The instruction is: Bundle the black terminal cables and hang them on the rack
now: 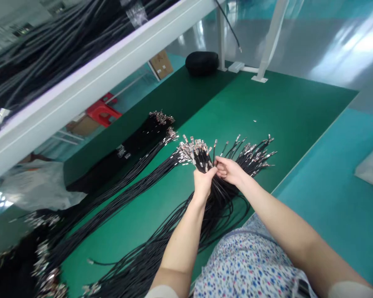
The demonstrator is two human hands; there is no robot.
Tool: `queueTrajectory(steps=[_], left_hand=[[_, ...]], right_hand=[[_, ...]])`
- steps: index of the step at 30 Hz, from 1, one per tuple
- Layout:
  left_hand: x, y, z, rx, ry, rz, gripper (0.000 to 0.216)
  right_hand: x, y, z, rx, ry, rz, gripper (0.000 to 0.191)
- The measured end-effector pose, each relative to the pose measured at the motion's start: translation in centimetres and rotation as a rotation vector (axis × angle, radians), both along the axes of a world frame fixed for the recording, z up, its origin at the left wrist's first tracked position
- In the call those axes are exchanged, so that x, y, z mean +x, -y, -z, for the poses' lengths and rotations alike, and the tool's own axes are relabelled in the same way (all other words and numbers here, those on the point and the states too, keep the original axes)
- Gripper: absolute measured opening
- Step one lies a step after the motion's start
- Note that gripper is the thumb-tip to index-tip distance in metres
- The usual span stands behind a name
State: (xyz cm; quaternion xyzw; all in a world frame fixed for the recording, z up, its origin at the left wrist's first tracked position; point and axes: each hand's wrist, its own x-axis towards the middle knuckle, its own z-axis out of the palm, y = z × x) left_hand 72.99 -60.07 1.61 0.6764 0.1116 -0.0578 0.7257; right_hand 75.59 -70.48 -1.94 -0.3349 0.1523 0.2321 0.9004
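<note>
My left hand (202, 182) is wrapped round a thick bundle of black cables (201, 156), just below their silvery metal connectors. Close beside it, my right hand (228, 170) pinches one black cable (214, 150), whose metal end sticks up above the fingers. To the right of both hands, more loose cables (253, 159) fan out on the green table (236, 111). Below my wrists the long cable lengths (152, 252) trail over the table towards the lower left.
Straight cable bundles (127, 182) lie left of my hands, near a crumpled plastic bag (40, 184). A white shelf beam (112, 74) carrying more cables (65, 45) crosses the upper left. A black case (202, 63) stands at the far end, by white posts (270, 37).
</note>
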Motion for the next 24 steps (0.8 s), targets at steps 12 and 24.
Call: queueTrajectory(steps=[12,24], left_hand=[[0.7,-1.6,-0.4,-0.287,-0.146,0.134,0.014],[1.0,-1.5,-0.1,-0.248,-0.161,0.048,0.017]], right_hand=[[-0.3,0.0,2.4,0.35,0.252,0.021,0.018],[1.8,0.6,1.5,0.311,0.238,0.189,0.011]])
